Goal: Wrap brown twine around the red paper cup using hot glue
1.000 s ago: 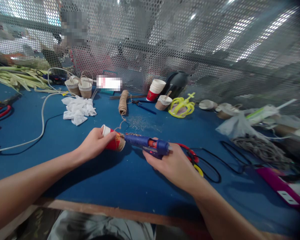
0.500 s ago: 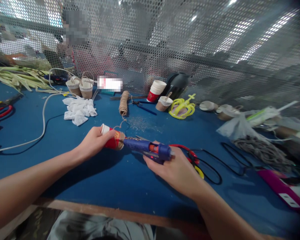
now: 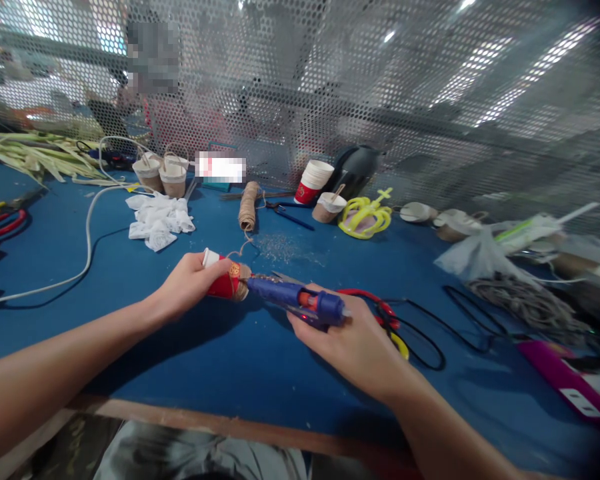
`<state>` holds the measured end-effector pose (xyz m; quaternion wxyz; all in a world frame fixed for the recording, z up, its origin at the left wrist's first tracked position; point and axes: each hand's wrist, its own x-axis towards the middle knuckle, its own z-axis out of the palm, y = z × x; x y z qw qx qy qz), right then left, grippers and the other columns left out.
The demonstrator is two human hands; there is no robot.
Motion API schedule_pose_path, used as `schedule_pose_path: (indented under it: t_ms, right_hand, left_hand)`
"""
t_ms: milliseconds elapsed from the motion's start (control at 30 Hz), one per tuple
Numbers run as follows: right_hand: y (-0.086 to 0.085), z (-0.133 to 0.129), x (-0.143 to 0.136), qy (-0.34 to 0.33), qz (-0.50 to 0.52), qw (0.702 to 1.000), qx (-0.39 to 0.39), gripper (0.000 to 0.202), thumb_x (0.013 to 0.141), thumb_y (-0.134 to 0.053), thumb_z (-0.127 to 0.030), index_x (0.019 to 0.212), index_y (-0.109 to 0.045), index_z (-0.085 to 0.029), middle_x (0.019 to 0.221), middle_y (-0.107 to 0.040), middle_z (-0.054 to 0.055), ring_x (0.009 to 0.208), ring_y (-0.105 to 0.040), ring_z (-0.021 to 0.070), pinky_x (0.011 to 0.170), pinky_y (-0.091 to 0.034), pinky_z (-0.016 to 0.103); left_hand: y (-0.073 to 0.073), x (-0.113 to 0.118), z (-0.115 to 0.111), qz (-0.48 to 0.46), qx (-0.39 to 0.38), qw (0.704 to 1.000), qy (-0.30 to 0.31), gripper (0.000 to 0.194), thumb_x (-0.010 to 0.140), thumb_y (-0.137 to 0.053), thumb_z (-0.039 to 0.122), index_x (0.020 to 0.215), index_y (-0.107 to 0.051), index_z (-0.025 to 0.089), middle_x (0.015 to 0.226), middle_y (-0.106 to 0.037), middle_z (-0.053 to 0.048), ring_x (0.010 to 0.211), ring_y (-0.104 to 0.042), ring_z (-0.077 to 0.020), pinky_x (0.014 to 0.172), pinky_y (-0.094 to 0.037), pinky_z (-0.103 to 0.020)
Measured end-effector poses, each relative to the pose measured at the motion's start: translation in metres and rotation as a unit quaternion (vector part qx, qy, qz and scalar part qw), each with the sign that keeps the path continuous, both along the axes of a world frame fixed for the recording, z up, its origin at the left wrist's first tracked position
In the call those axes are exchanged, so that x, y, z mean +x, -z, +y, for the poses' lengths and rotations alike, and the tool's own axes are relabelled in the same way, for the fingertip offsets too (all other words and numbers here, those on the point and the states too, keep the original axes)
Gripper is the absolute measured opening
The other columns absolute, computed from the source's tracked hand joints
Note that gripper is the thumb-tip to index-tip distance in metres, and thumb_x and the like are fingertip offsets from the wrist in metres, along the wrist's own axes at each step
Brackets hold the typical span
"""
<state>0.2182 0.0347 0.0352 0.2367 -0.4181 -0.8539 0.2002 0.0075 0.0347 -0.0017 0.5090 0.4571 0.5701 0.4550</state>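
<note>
My left hand [image 3: 193,281] is closed around a red paper cup [image 3: 223,285] that lies tilted on its side, its white rim toward the left. Twine is wound about the cup's base end. In my right hand [image 3: 350,340] is a blue hot glue gun [image 3: 300,298], its nozzle touching or very near the twine-wrapped end; I cannot tell which. A strand runs from the cup back to a roll of twine [image 3: 249,207]. Partly behind the glue gun and my right hand lie red-handled scissors [image 3: 367,293].
Crumpled white fabric [image 3: 160,219] lies left of the twine. Behind stand twine-wrapped cups [image 3: 173,180], stacked paper cups [image 3: 314,181] and a yellow crown-shaped frame [image 3: 365,217]. Blue-handled pliers [image 3: 295,217] rest nearby. A white cable [image 3: 87,233] crosses the left; a magenta power strip [image 3: 563,380] sits right.
Hardly anything differs. The view shifts very slightly, while both hands, the cup and the glue gun keep nearly the same places.
</note>
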Motion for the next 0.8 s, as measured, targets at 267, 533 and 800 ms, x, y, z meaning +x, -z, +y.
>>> schedule_pose_path:
  t_ms: [267,533,800]
  right_hand:
    - [0.002,-0.005,0.001,-0.007,-0.010,0.999,-0.034,0.006,0.073,-0.051,-0.014,0.069,-0.054,-0.018,0.061,-0.057,-0.002,0.055,-0.050,0.0111,0.052,-0.040,0.022]
    - [-0.004,-0.003,0.000,0.003,0.014,1.000,-0.022,0.014,0.073,-0.050,-0.014,0.060,-0.046,-0.019,0.059,-0.051,-0.003,0.054,-0.046,0.0109,0.053,-0.039,0.022]
    - [-0.007,-0.002,0.001,0.045,0.062,0.996,-0.051,0.010,0.073,-0.054,-0.018,0.064,-0.050,-0.018,0.058,-0.053,-0.003,0.052,-0.047,0.0104,0.053,-0.041,0.022]
  left_hand:
    - [0.003,-0.003,0.002,-0.048,-0.009,0.999,-0.015,0.027,0.070,-0.058,0.038,0.064,-0.061,0.012,0.055,-0.062,-0.001,0.048,-0.051,-0.0107,0.049,-0.036,-0.022]
    - [-0.001,0.000,-0.002,0.010,0.035,0.999,-0.012,0.033,0.071,-0.056,0.041,0.069,-0.064,0.009,0.057,-0.062,-0.002,0.050,-0.051,-0.0117,0.048,-0.036,-0.022]
    - [0.003,-0.001,-0.008,0.059,0.117,0.991,0.034,0.036,0.077,-0.053,0.043,0.077,-0.066,0.010,0.069,-0.065,-0.004,0.060,-0.055,-0.0136,0.056,-0.042,-0.021]
